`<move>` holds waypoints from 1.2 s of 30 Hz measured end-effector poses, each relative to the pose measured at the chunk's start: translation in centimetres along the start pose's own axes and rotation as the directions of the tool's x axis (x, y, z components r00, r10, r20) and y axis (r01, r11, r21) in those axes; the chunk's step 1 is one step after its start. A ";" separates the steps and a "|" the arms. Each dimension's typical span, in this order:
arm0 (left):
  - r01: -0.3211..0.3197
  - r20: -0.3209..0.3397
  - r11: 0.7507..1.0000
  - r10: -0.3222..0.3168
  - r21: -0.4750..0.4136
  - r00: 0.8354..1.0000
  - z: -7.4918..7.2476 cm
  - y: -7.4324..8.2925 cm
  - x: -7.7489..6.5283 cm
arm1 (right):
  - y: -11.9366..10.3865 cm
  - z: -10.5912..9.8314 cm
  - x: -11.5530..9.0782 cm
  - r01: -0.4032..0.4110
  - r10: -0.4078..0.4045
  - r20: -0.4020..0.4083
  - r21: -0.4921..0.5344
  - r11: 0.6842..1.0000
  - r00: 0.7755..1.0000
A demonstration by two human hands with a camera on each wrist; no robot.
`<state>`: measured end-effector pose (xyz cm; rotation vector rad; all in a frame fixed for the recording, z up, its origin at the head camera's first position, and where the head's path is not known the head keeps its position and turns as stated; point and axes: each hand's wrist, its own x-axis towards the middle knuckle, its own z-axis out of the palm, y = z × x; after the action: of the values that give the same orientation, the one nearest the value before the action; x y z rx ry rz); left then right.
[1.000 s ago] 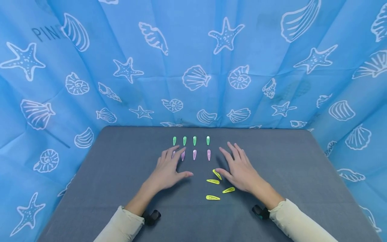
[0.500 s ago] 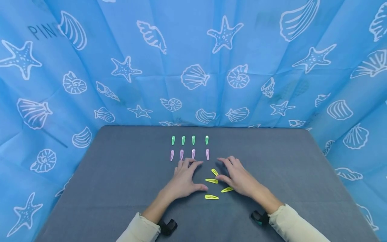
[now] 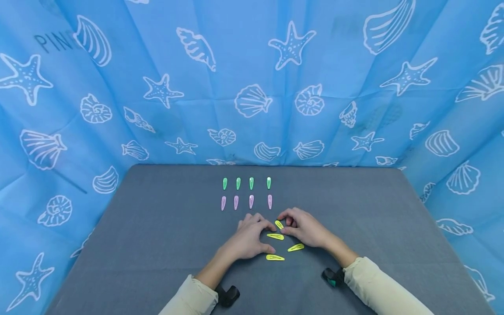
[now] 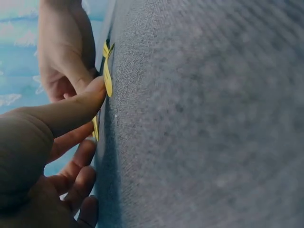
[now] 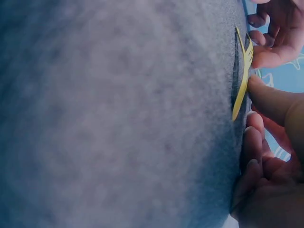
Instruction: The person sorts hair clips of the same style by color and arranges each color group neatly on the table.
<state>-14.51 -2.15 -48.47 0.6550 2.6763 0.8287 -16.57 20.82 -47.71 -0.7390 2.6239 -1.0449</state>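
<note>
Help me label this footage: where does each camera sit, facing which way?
Head: worn on the head, facing forward and down at the table, yellow clips and curtain; left hand, right hand and sleeves show.
Left wrist: worn there, looking low along the table; left hand near, right hand beyond.
Right wrist: likewise; right hand near, left hand beyond.
Shared: both wrist views show yellow clips.

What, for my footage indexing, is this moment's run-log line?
right hand: at farthest yellow clip, grip unclear; left hand: near other yellow clips; green clips, pink clips: rows
</note>
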 end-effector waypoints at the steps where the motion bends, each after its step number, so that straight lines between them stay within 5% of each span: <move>1: -0.005 0.005 1.000 0.005 0.005 1.000 0.0 0.0 0.1 | 0.0 0.0 0.0 -0.001 0.001 0.004 0.001 1.000 1.000; 17: -0.041 0.027 0.997 0.039 0.069 0.999 -0.1 0.6 0.5 | 0.1 0.3 0.1 0.002 -0.002 -0.015 -0.002 1.000 1.000; 25: -0.012 0.038 0.988 0.018 -0.153 0.999 -1.2 0.5 0.0 | 0.2 0.3 0.0 -0.014 0.014 -0.010 0.018 1.000 1.000; 36: 0.029 0.007 0.989 -0.029 -0.143 1.000 -2.7 -0.6 -0.6 | 0.0 0.4 0.1 -0.031 0.031 -0.006 0.014 0.999 1.000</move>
<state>-15.19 -4.13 -46.58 0.5815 2.5860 0.9991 -16.50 20.60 -48.02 -0.6914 2.6223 -1.0573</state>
